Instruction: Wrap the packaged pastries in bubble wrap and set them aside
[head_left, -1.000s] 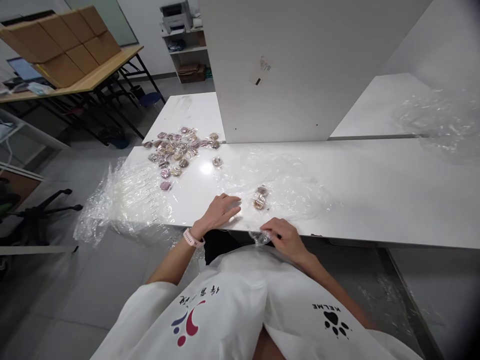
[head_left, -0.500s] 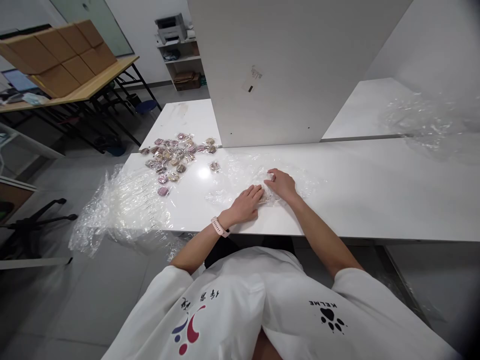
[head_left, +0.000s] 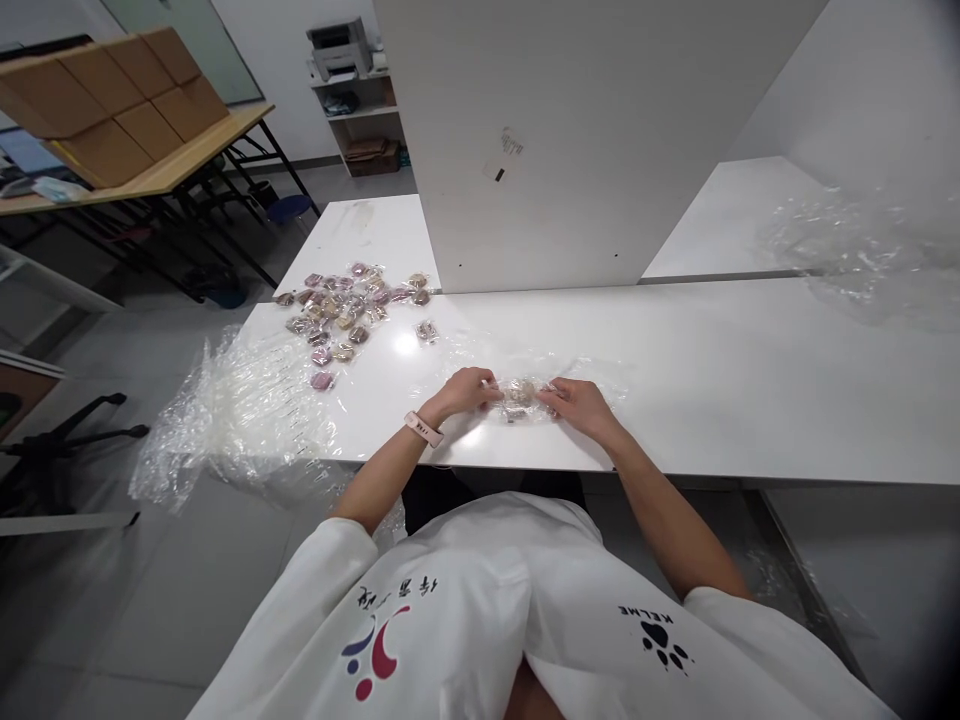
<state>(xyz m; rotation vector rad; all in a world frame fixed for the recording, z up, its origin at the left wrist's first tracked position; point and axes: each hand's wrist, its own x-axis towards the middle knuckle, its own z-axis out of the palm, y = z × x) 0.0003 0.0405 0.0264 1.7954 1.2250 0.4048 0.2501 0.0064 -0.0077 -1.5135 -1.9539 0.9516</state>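
Before me runs a white table (head_left: 757, 400), a bright patch of light (head_left: 406, 343) on its top, a tall white panel (head_left: 570, 150) standing at its far edge. To my left I see grey floor tiles (head_left: 202, 580), a wooden table (head_left: 187, 165) on black legs, a blue stool (head_left: 289, 208) near it, and a white shelf unit (head_left: 360, 114) by the pale wall (head_left: 277, 70).

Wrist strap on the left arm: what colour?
Pale pink. The strap shows best in the head view, just behind the left hand.
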